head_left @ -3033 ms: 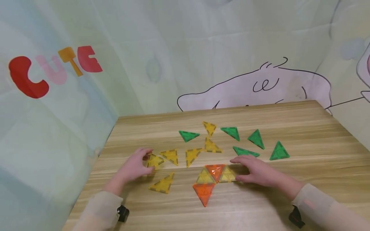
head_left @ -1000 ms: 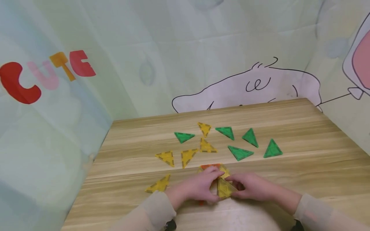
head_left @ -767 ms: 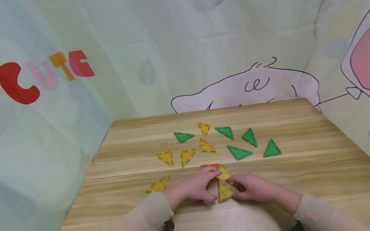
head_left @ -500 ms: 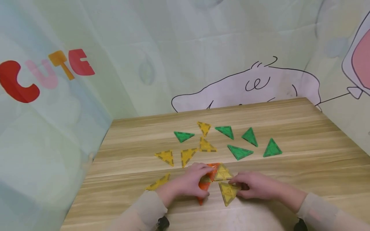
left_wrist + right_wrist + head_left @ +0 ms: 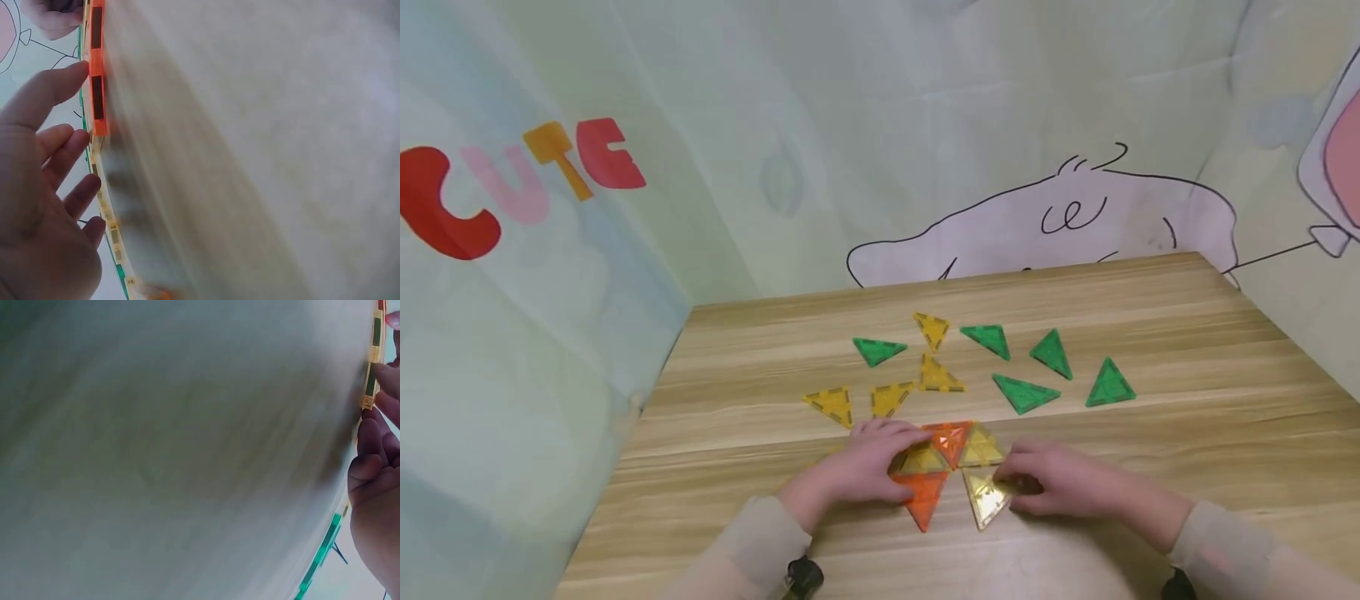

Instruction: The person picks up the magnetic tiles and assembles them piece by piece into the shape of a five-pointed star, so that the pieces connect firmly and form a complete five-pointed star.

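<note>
Flat on the table, a magnetic tile cluster joins an upper orange triangle, a yellow triangle at its right, another yellow triangle at its left, and a lower orange triangle. My right hand pinches the right corner of a further yellow triangle tile, lying just below the cluster's right side with a gap to the lower orange one. My left hand arches at the cluster's left, fingers loosely bent; in the left wrist view its thumb is right at the orange tile's edge.
Loose yellow triangles lie beyond my left hand and up to the table's middle. Several green triangles spread across the back and right. The wooden table ends at a printed cloth backdrop.
My left hand brought a yellow tile from the left over to the cluster, where my right hand now holds it. The left hand has since drawn back leftward, and that tile has turned slightly.
</note>
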Demonstrator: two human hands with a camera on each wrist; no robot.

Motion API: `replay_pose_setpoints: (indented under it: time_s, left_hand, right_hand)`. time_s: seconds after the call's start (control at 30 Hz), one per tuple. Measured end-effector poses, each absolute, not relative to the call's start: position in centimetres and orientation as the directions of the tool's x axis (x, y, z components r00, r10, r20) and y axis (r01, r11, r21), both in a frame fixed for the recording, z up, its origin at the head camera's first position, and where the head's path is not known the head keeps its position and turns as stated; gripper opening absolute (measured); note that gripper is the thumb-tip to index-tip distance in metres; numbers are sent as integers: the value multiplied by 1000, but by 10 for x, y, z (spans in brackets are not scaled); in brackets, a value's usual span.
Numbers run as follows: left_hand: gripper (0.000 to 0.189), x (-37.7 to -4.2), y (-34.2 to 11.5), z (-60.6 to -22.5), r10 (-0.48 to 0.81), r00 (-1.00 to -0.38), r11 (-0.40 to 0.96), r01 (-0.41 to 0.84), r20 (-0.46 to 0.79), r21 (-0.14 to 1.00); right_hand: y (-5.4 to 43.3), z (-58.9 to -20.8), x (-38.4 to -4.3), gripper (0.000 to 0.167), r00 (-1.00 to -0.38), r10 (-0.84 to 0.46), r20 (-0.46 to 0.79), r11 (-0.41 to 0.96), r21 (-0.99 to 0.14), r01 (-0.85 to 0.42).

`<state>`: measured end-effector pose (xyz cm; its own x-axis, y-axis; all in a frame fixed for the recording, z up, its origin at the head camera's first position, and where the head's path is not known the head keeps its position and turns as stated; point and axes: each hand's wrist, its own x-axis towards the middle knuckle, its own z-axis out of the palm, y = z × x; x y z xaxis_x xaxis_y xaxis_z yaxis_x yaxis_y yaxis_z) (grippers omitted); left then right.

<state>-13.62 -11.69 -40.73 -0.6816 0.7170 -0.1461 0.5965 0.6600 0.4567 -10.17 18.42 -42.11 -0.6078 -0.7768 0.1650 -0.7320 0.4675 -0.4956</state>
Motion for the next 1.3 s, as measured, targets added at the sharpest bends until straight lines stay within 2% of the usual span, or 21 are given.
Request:
replay_pose_setpoints:
  time_s: [0.27, 0.63, 0.73, 0.83, 0.93, 1.0, 1.17, 1.3]
  left_hand:
    - [74, -137, -116, -408, 713, -685, 670, 598, -154, 440]
    - [72, -138, -114, -408, 697, -700, 691, 599, -153, 405]
    - [71, -138, -114, -408, 696, -702, 693, 599, -154, 402]
    - [71, -138, -115, -408, 697, -702, 689, 599, -148, 408]
    - [75, -137, -116, -408, 696, -701, 688, 591, -155, 420]
    - [81, -136, -116, -409, 699, -695, 689, 593, -169, 417]
    - [96, -135, -114, -410, 710, -676, 694, 625, -197, 359]
    - [95, -134, -113, -410, 712, -675, 696, 640, -196, 326]
  right_hand:
    - [173, -424, -100, 22, -562, -807, 183, 417, -498, -760]
    - [154, -425, -97, 19, -585, -802, 124, 414, -591, -692]
    - [155, -425, -97, 23, -613, -783, 110, 438, -603, -667]
    - [159, -424, -102, 30, -679, -730, 73, 507, -608, -610]
    - [166, -421, -111, 39, -744, -664, 73, 577, -582, -573]
    - [170, -420, -117, 43, -766, -638, 84, 612, -549, -570]
    - [174, -419, -124, 50, -766, -638, 78, 643, -494, -585]
    - [174, -420, -125, 51, -756, -651, 73, 634, -495, -594]
